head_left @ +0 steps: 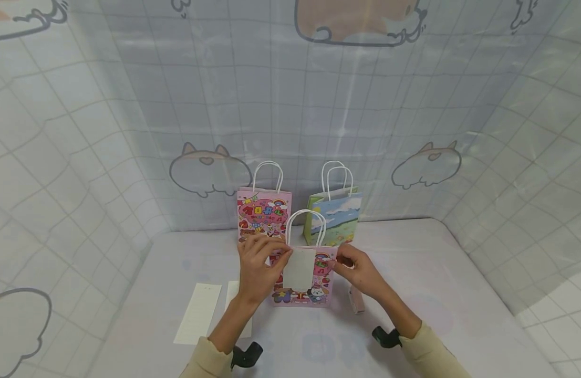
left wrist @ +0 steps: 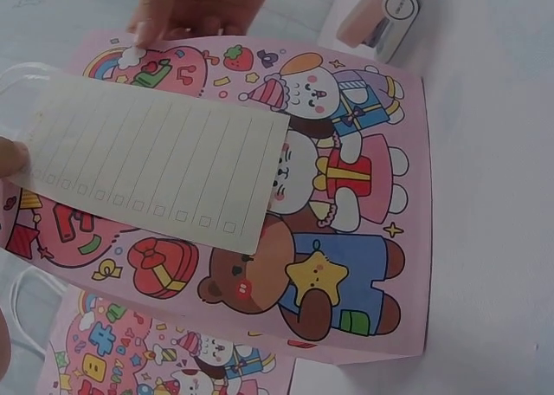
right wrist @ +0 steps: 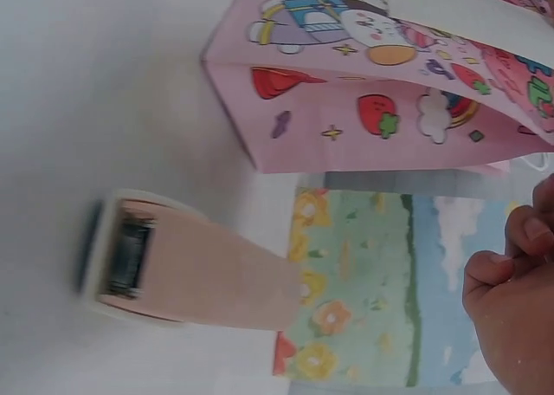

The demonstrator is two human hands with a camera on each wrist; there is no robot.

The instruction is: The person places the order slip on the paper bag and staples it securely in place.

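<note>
A pink cartoon-print paper gift bag (head_left: 322, 283) with white handles stands upright on the table. Against its front lies a cream checklist slip (head_left: 300, 270), lined and edged with small boxes in the left wrist view. The left hand (head_left: 259, 268) pinches the slip's top left corner at the bag's rim. At the bag's upper right edge, the right hand (head_left: 361, 270) grips the paper, thumb in front and fingers curled behind. A pink stapler (right wrist: 208, 269) rests on the table right of the bag, below the right hand.
Behind stand a second pink gift bag (head_left: 264, 210) and a blue-green landscape gift bag (head_left: 338, 218). Left of the front bag, two cream slips lie flat: one farther out (head_left: 198, 315), another partly under the left forearm (head_left: 247, 328). A grid-patterned curtain (head_left: 290, 105) encloses the table.
</note>
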